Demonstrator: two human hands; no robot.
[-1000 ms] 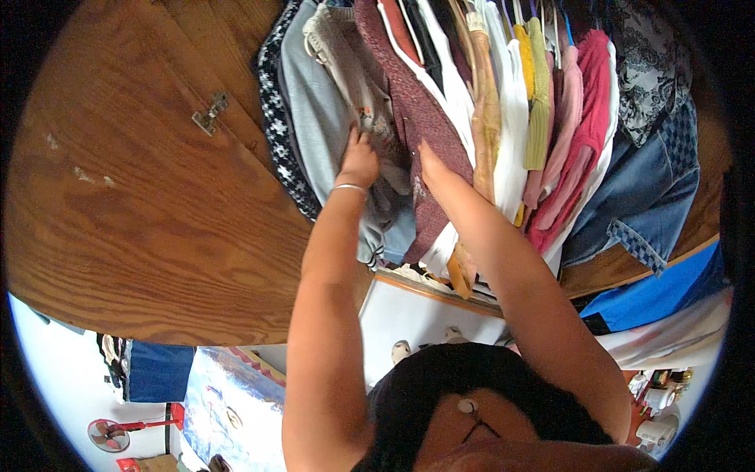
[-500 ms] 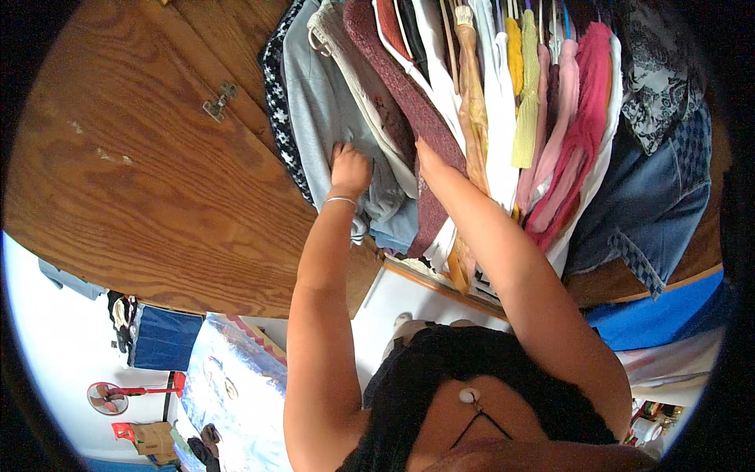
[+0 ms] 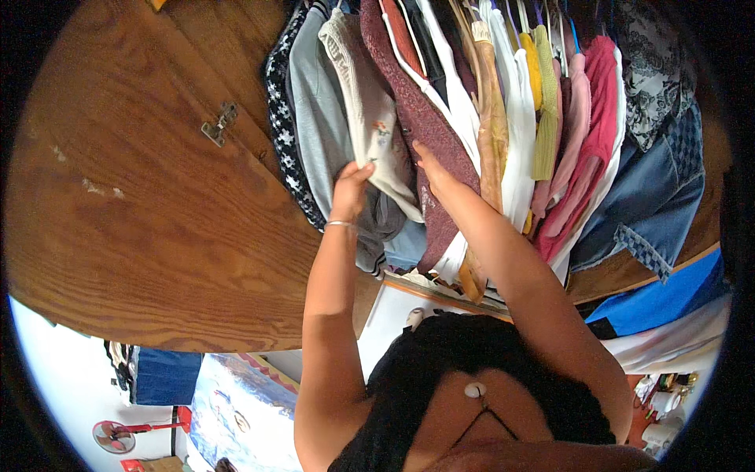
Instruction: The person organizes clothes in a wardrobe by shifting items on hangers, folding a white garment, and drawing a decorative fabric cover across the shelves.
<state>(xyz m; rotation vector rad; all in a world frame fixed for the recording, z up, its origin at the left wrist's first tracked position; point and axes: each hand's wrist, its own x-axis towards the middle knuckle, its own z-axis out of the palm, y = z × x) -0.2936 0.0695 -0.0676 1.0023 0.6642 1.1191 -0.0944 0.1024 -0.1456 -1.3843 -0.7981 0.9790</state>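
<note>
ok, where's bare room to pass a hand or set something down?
Hand: narrow gap between the cream sweater and maroon sweater, right hand at its edge. Setting down: small patch of pale floor between the wooden wardrobe and the shoe. Crowded: hanging clothes from maroon sweater to hot-pink garment, packed tight.

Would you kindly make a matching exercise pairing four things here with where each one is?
1. Left hand
2. Right hand
3. Fan
4. Metal hinge

A. On the wooden door
B. At the maroon sweater
C. Lower left of the picture
D. At the cream sweater's edge

Pairs: 1-D, 2-B, 3-C, 4-A
</note>
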